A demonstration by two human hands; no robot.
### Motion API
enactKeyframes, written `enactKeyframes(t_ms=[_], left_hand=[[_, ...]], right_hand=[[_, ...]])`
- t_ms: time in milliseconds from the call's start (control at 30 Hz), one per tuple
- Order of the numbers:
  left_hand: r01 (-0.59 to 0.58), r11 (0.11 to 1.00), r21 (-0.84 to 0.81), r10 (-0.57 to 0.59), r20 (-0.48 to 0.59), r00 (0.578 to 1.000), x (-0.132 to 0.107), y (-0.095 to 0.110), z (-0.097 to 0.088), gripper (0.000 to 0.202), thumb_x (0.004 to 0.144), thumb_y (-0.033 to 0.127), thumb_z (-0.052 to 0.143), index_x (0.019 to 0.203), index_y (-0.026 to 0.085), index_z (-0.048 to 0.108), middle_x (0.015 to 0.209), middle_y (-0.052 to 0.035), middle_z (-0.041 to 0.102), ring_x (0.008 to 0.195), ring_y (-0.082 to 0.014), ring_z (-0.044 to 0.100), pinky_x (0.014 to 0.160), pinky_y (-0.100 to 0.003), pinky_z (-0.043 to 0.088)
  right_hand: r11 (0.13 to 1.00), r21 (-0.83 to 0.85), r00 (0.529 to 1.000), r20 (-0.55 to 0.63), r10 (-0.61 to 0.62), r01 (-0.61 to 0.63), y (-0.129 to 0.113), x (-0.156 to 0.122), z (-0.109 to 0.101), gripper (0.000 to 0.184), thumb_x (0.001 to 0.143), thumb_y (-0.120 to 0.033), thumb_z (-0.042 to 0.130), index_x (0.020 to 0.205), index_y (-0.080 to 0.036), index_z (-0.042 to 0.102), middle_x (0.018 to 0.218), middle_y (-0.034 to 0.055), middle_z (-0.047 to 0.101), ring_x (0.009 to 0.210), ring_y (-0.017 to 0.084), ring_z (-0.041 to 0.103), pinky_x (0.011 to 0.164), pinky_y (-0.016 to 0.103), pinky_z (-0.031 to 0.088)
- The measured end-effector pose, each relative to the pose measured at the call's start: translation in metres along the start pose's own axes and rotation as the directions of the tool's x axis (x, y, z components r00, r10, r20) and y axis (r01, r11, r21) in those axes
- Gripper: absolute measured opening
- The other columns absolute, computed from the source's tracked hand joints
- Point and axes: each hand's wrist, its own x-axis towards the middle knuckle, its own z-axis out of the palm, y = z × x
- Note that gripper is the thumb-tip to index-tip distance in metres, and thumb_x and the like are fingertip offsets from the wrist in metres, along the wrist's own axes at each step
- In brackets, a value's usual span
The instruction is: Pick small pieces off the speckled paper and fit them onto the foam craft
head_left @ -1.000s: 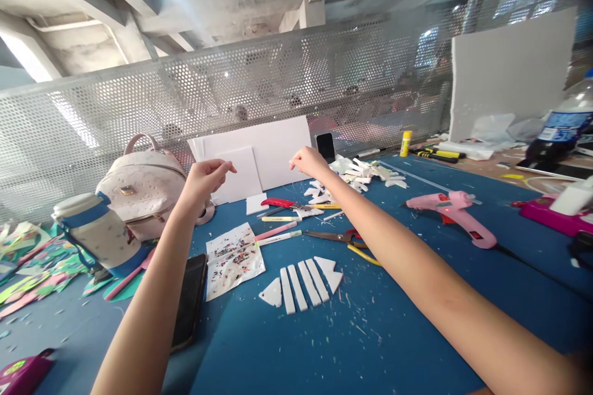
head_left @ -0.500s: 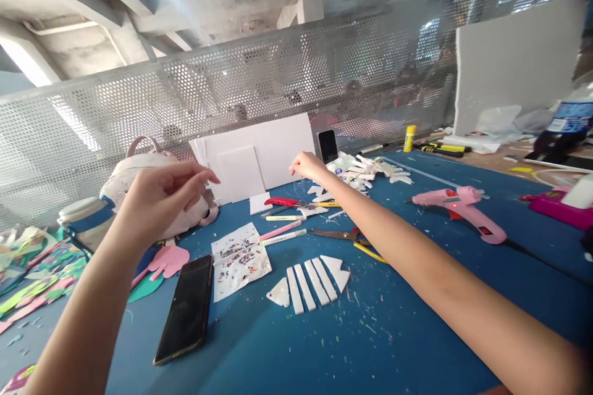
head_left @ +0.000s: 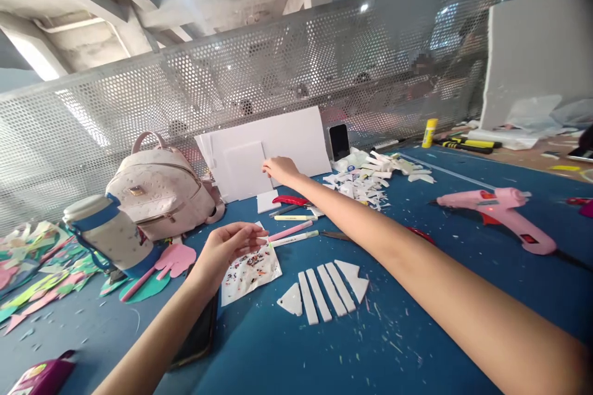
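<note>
My left hand [head_left: 234,247] is over the paper sheet [head_left: 250,278] strewn with small dark and coloured bits. Its fingers are loosely bent, with no object visible in them. My right hand [head_left: 281,171] is raised in front of the white boards [head_left: 296,142], fingertips curled together; whatever they may hold is too small to make out. Below it, red-handled pliers [head_left: 291,200] lie partly behind my right forearm. In front of me several flat white pieces form a fishbone shape: a head [head_left: 291,300], strips [head_left: 319,293] and a tail [head_left: 354,281].
A black phone [head_left: 199,336] lies under my left forearm. Pens [head_left: 294,238] and scissors [head_left: 336,236] lie mid-table. A pink glue gun [head_left: 495,200] is at right, white scraps [head_left: 365,179] behind. A tumbler [head_left: 109,231], backpack [head_left: 157,188] and coloured scraps [head_left: 41,278] are at left.
My left hand has moved right and down, from before the backpack to over the sheet. My right hand has shifted left, before the boards. The view has turned slightly left.
</note>
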Motion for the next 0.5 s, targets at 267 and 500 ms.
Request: enactKeyframes(t_ms=[267,500], left_hand=[[0.119,0.969,-0.215,-0.113,0.04,0.993,0.016,-0.014,-0.007,0.028,0.079,0.032,0.075,0.097,0.011,0.072,0.111,-0.0176,0.073,0.097,-0.0247,0.073,0.083,-0.029,0.059],[0.113,0.964,-0.24,-0.104,0.048,0.993,0.024,-0.015,-0.005,0.027,0.08,0.029,0.074,0.099,0.01,0.071,0.111,-0.018,0.073,0.099,-0.0252,0.072,0.086,-0.029,0.059]], right_hand=[[0.988,0.041,0.941,0.301,-0.154,0.148,0.009,-0.007,-0.028,0.064,0.082,-0.008,0.061,0.143,-0.022,0.048,0.12,0.0046,0.069,0.097,0.014,0.067,0.073,0.018,0.048],[0.99,-0.121,0.974,0.221,-0.046,0.074,0.005,-0.027,-0.066,0.042,0.074,-0.002,0.062,0.11,-0.02,0.074,0.105,0.0081,0.073,0.087,0.023,0.068,0.071,0.028,0.046]])
